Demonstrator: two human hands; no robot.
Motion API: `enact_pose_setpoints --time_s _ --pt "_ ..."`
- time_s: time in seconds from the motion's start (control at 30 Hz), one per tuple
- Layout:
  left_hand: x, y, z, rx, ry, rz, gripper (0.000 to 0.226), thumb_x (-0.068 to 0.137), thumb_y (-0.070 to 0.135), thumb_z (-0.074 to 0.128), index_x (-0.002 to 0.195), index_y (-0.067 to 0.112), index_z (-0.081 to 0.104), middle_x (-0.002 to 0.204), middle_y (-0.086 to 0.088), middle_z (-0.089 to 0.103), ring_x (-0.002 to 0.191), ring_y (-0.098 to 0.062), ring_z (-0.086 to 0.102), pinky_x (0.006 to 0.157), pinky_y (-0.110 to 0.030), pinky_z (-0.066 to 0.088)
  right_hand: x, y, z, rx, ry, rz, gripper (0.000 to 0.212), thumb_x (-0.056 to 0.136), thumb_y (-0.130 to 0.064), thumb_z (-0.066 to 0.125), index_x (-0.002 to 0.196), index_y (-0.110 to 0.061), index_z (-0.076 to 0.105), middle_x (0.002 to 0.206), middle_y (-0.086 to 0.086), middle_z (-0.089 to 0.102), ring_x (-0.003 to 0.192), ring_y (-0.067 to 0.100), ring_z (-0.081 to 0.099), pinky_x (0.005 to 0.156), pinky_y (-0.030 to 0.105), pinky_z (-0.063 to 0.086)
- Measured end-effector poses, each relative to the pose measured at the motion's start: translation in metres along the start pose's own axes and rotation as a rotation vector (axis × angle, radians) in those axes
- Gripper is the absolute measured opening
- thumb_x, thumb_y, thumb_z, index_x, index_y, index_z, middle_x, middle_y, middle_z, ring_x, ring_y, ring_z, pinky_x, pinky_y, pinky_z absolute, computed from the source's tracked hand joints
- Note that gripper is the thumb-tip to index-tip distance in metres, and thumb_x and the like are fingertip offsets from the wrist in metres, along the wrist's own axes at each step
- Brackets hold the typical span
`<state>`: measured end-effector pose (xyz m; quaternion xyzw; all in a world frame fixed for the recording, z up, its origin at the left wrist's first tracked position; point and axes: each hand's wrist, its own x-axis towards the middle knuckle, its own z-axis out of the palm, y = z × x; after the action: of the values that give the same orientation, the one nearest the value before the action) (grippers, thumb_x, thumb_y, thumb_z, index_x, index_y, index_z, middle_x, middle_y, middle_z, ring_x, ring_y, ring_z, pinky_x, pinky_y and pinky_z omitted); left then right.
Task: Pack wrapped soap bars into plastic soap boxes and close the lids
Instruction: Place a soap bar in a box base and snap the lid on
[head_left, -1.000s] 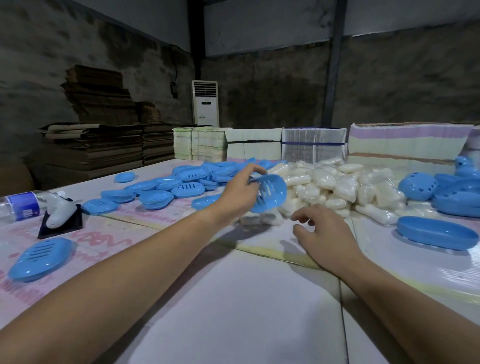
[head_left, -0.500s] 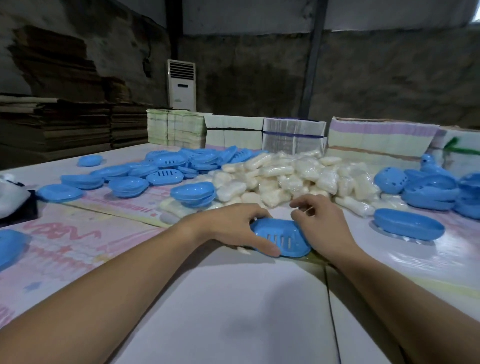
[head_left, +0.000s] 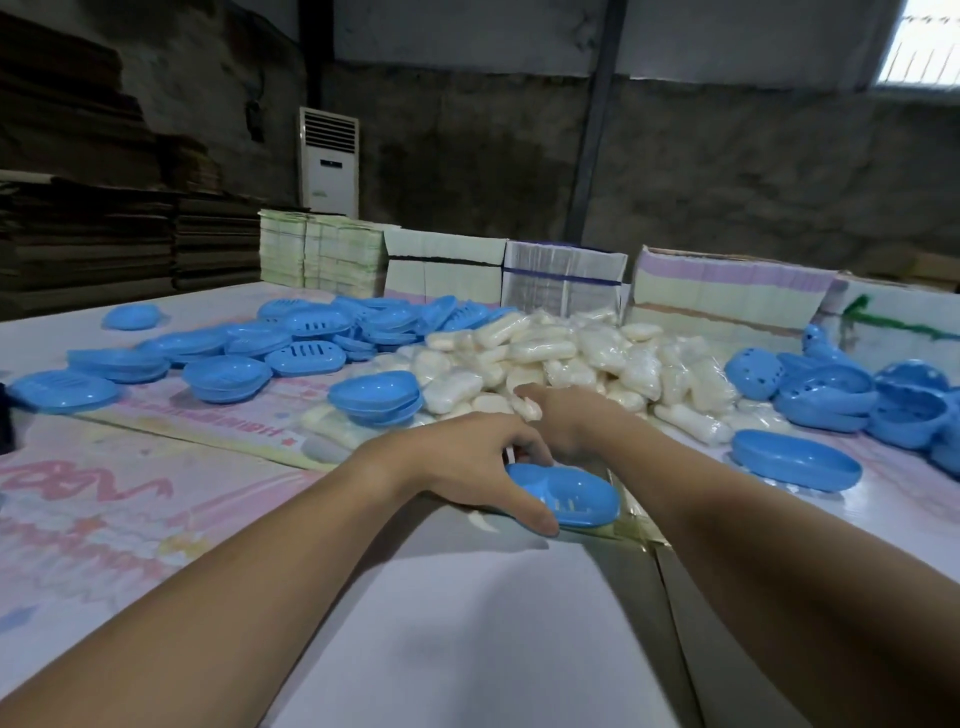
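Observation:
A blue slotted soap box half (head_left: 569, 499) lies on the table at the centre, and my left hand (head_left: 467, 460) grips its near left edge with thumb and fingers curled round it. Beyond it my right hand (head_left: 563, 413) reaches into the near edge of the pile of wrapped white soap bars (head_left: 587, 358), its fingers curled on one wrapped bar (head_left: 525, 405). A stack of blue box halves (head_left: 375, 397) sits just left of the pile.
Several blue box halves (head_left: 291, 353) are scattered at the back left, more (head_left: 852, 395) at the right, and one closed blue box (head_left: 797, 460) lies right of my arm. Stacked flat cartons (head_left: 566, 278) line the table's far edge. White table surface (head_left: 467, 623) lies near me.
My right hand has left the blue box half and moved forward into the soap pile, closing on a wrapped bar. My left hand stays on the box half on the table.

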<state>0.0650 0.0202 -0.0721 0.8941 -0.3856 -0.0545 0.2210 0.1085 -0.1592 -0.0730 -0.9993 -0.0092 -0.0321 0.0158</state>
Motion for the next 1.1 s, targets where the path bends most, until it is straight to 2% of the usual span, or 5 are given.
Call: enact_pose_setpoints --time_s 0.4,0.7,0.87,0.97,1.1 --pt "0.005 -0.003 0.006 -0.029 0.028 0.003 0.077 0.049 0.078 0.071 0.118 0.044 0.062 0.108 0.022 0.056 0.098 0.0 0.056 0.086 -0.025 0.05 -0.007 0.01 -0.001 -0.164 0.163 0.007 0.036 0.094 -0.05 0.04 0.12 -0.025 0.041 0.109 0.01 0.063 0.085 0.027 0.049 0.071 0.039 0.039" --pt "0.014 0.0 0.022 -0.19 0.162 -0.059 0.102 0.054 0.066 0.086 0.143 0.031 0.05 0.111 0.02 0.057 0.097 0.007 0.055 0.076 -0.008 0.039 -0.065 0.042 -0.028 0.839 0.4 0.115 0.022 0.094 -0.03 0.043 0.108 -0.02 0.057 0.082 -0.003 0.058 0.072 0.01 0.061 0.064 0.031 0.053" --pt "0.02 0.005 0.036 -0.324 0.246 -0.073 0.105 0.051 0.057 0.091 0.142 0.029 0.049 0.108 0.018 0.058 0.099 0.001 0.058 0.078 -0.014 0.043 -0.112 0.055 -0.03 1.22 0.093 0.116 0.018 0.093 -0.022 0.04 0.101 -0.015 0.054 0.05 -0.005 0.036 0.043 0.011 0.027 0.042 0.023 0.022" --pt "0.019 0.008 0.039 -0.302 0.261 -0.057 0.093 0.05 0.056 0.091 0.133 0.033 0.056 0.109 0.022 0.058 0.101 0.004 0.057 0.077 -0.01 0.043 -0.121 0.043 -0.025 1.085 0.007 0.041 0.013 0.094 -0.023 0.041 0.097 -0.018 0.052 0.05 -0.007 0.038 0.041 0.011 0.03 0.041 0.021 0.022" --pt "0.019 0.009 0.039 -0.307 0.29 -0.042 0.054 0.053 0.049 0.093 0.099 0.038 0.068 0.101 0.019 0.068 0.094 0.0 0.062 0.081 -0.02 0.053 -0.12 0.034 -0.019 0.373 0.244 -0.053 0.021 0.098 -0.034 0.033 0.108 -0.024 0.048 0.079 0.001 0.058 0.074 0.022 0.055 0.064 0.036 0.042"
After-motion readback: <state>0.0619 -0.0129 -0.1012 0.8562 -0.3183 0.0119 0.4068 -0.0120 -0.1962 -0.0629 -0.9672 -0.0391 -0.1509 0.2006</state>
